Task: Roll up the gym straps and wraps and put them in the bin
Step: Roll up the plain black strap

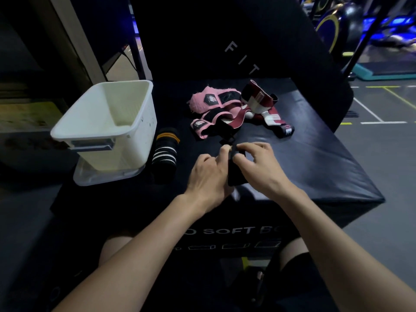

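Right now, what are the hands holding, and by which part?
Both hands, left hand and right hand, grip a black strap at its upper end.

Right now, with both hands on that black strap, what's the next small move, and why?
Probably keep rolling: the left hand and right hand both pinch the black fabric strap, whose far end trails loose toward the pink wrist wraps. The white plastic bin looks empty, so nothing is ready to drop in.
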